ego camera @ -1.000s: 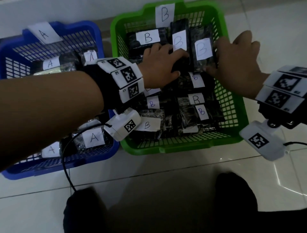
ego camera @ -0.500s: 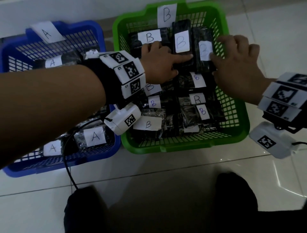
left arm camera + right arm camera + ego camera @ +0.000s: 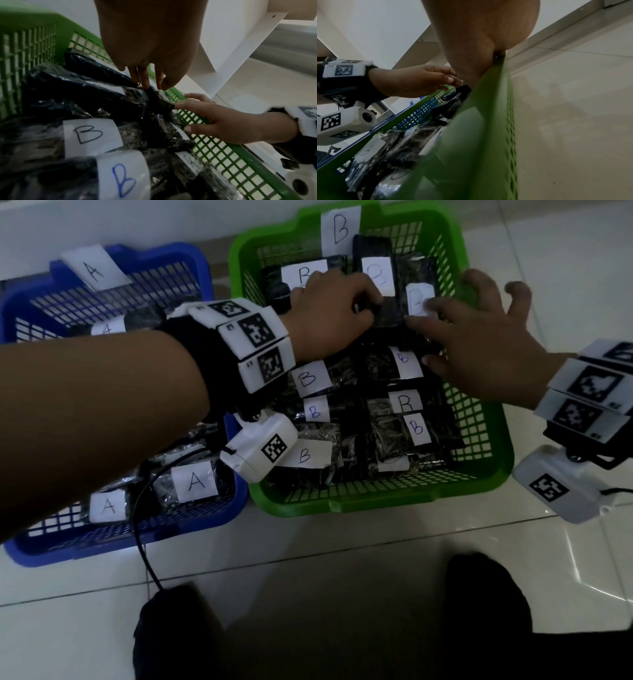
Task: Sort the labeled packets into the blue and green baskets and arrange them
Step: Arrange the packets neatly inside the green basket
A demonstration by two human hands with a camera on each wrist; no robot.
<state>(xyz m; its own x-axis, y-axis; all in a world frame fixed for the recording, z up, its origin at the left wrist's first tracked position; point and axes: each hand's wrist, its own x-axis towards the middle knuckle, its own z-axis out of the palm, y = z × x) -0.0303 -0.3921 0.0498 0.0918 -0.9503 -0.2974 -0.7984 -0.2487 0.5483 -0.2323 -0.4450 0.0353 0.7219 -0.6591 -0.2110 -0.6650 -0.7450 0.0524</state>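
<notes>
The green basket [image 3: 376, 501] marked B holds several black packets with white B labels. Beside it on the left, the blue basket [image 3: 137, 539] marked A holds A packets [image 3: 194, 481]. My left hand [image 3: 370, 306] reaches over the back of the green basket and pinches the near end of the middle back B packet [image 3: 376, 275]; the left wrist view shows thumb and fingers [image 3: 144, 81] closed on its black corner. My right hand [image 3: 445, 333] has its fingers spread, with the forefinger lying on the label of the neighbouring right back packet [image 3: 419, 297].
Both baskets stand on a white tiled floor against a wall. My knees [image 3: 486, 604] are dark shapes at the bottom of the head view. A black cable [image 3: 144, 549] hangs from the left wrist camera across the blue basket's front rim. Bare floor [image 3: 565, 268] lies right of the green basket.
My left hand's pointing finger has curled into a pinch on the middle back packet. My right hand's fingers have spread out, and it has shifted left over the right back packet.
</notes>
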